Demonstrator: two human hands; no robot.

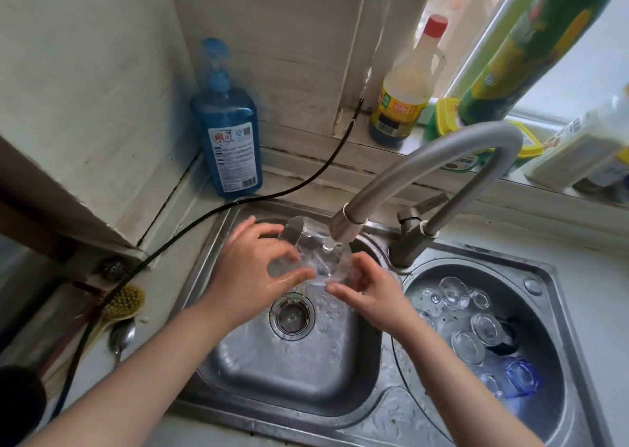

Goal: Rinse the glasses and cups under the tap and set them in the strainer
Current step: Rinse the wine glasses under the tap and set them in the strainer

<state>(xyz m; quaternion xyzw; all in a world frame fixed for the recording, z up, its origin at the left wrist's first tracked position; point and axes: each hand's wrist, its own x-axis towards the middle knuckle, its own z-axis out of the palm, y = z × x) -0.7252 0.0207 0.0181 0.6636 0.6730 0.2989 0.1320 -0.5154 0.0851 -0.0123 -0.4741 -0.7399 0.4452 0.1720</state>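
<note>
- The clear glass (306, 254) is lying tilted under the tap (343, 230), water streaming over it.
- My left hand (253, 269) is gripping its 9 o'clock side, fingers curled.
- My right hand (369, 291) is pinching its 3 o'clock rim.

Sink (343, 409) — brushed steel, wet. Tap (425, 160) — matt grey metal. Glass (306, 252) — clear, glossy. Soap bottle (228, 140) — translucent blue plastic.

Left hand (253, 263) and right hand (371, 293) forward, fingers curled, gripping.
</note>
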